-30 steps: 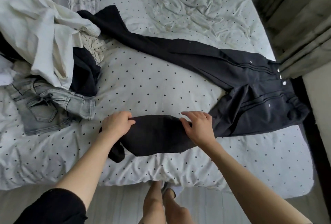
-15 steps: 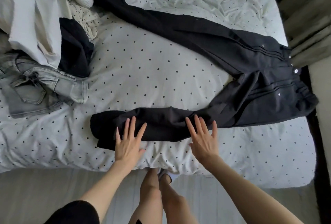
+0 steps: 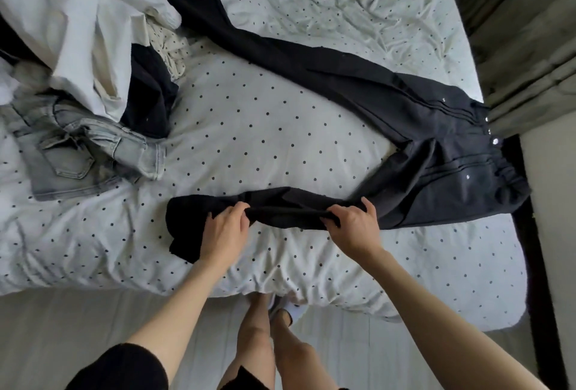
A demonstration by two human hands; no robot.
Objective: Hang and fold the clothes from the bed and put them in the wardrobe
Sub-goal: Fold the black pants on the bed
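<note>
Trousers [image 3: 414,127], black, sprawl across the bed [image 3: 265,127] from 11 to 3 o'clock; the near leg lies at centre, left hand [image 3: 224,230] and right hand [image 3: 352,227] both gripping its bunched cloth.

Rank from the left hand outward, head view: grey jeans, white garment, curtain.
From the left hand, which grips the black trousers:
1. Grey jeans, up and to its left on the bed.
2. White garment, in the far-left pile.
3. Curtain, at the far right.
</note>
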